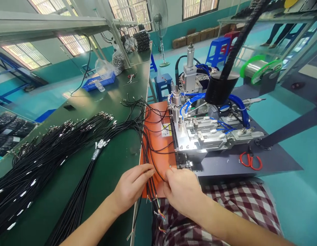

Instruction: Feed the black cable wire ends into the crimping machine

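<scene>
My left hand is closed with thumb and forefinger at a bunch of black cables that runs over the bench edge and an orange board. Below it hang cable ends with thin coloured wires bared. My right hand is curled shut on one black cable, which loops down to its fingers from the bunch. That hand is at the front corner of a metal machine with blue air hoses; its fingertips are partly hidden.
Heaps of black cables with connectors cover the green bench. Red-handled scissors lie right of the machine. A black tube hangs above it. A blue tray and wire spool stand farther back.
</scene>
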Action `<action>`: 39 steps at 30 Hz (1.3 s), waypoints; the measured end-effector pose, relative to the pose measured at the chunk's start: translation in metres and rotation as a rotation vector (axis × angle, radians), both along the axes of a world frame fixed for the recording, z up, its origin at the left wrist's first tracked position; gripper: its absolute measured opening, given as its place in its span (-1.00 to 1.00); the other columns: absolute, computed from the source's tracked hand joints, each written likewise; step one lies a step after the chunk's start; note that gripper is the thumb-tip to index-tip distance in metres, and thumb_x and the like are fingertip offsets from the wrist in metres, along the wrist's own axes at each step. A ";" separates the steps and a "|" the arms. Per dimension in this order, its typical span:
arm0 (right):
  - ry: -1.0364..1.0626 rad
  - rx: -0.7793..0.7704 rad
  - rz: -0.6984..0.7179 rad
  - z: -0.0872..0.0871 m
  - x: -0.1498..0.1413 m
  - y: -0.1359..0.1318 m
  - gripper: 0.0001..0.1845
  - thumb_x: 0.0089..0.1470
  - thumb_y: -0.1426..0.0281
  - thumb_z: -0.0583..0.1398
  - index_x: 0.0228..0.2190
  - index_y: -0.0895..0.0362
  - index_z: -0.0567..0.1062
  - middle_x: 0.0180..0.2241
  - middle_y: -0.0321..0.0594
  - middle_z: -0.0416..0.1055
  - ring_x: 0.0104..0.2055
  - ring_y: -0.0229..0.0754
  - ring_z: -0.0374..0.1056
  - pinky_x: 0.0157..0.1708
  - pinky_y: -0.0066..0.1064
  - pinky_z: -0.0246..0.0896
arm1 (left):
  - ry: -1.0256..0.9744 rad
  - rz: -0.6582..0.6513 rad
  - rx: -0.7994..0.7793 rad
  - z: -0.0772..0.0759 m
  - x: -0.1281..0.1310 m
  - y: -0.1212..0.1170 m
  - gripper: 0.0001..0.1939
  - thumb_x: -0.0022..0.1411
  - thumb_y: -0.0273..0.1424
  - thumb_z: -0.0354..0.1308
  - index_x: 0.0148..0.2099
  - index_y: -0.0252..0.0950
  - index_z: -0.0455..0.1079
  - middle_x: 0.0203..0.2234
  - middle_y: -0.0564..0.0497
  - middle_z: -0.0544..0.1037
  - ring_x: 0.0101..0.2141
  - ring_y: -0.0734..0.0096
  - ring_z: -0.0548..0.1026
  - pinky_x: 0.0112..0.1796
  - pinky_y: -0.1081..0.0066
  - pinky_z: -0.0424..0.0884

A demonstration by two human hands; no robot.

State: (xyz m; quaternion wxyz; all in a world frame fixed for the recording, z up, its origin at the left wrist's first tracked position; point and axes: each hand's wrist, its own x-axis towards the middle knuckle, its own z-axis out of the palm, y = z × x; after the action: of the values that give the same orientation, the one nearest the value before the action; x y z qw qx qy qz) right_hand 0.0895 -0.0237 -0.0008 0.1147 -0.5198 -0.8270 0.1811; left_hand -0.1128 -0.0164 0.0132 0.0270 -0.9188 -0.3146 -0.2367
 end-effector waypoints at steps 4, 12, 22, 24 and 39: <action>0.315 -0.145 -0.131 0.009 0.032 -0.004 -0.84 0.13 0.47 0.05 -0.30 0.08 0.43 -0.54 -0.32 0.49 -0.52 -0.18 0.42 -0.51 -0.42 0.11 | -0.115 -0.027 -0.045 0.004 0.020 -0.003 -0.73 0.27 -0.66 -0.04 -0.02 -0.41 0.34 -0.16 -0.24 0.50 -0.14 0.33 0.49 -0.18 0.42 0.49; 0.623 -0.413 -0.277 -0.002 0.090 -0.020 -0.81 0.20 0.30 0.00 -0.30 0.04 0.38 -0.51 -0.32 0.44 -0.54 -0.21 0.35 -0.55 -0.43 0.21 | 0.003 -0.159 -0.171 0.004 0.038 -0.018 -0.72 0.29 -0.60 -0.07 0.03 -0.44 0.30 -0.16 -0.27 0.50 -0.15 0.22 0.47 -0.22 0.32 0.49; 0.738 -0.311 -0.083 -0.003 0.080 -0.021 -0.84 0.17 0.48 0.04 -0.24 0.06 0.38 -0.33 -0.28 0.48 -0.31 -0.21 0.40 -0.27 -0.39 0.28 | 0.039 -0.014 -0.379 0.013 0.062 -0.006 -0.63 0.31 -0.45 -0.01 0.15 -0.34 0.18 -0.09 -0.19 0.47 -0.10 0.18 0.40 -0.10 0.20 0.34; 0.771 -0.333 -0.129 -0.002 0.081 -0.019 -0.84 0.14 0.47 0.09 -0.21 0.07 0.38 -0.35 -0.29 0.48 -0.33 -0.23 0.40 -0.31 -0.42 0.28 | 0.087 -0.056 -0.397 0.010 0.078 0.004 -0.75 0.36 -0.40 -0.09 0.03 -0.31 0.29 -0.31 -0.08 0.53 -0.30 0.28 0.44 -0.23 0.28 0.36; 0.720 -0.324 -0.321 -0.014 0.093 -0.016 -0.84 0.16 0.35 0.10 -0.42 0.09 0.44 -0.53 -0.34 0.37 -0.51 -0.26 0.27 -0.50 -0.44 0.19 | -0.130 0.784 -0.119 -0.021 -0.001 0.096 -0.61 0.29 -0.30 0.00 0.09 -0.41 0.29 -0.04 -0.28 0.37 0.00 0.05 0.34 -0.01 0.12 0.31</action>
State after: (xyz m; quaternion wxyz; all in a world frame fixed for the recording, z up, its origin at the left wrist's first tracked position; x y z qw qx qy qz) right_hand 0.1826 -0.0394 -0.0144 0.3398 -0.5569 -0.6036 0.4583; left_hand -0.1135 0.0798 -0.0074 0.0420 -0.7124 -0.6554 -0.2474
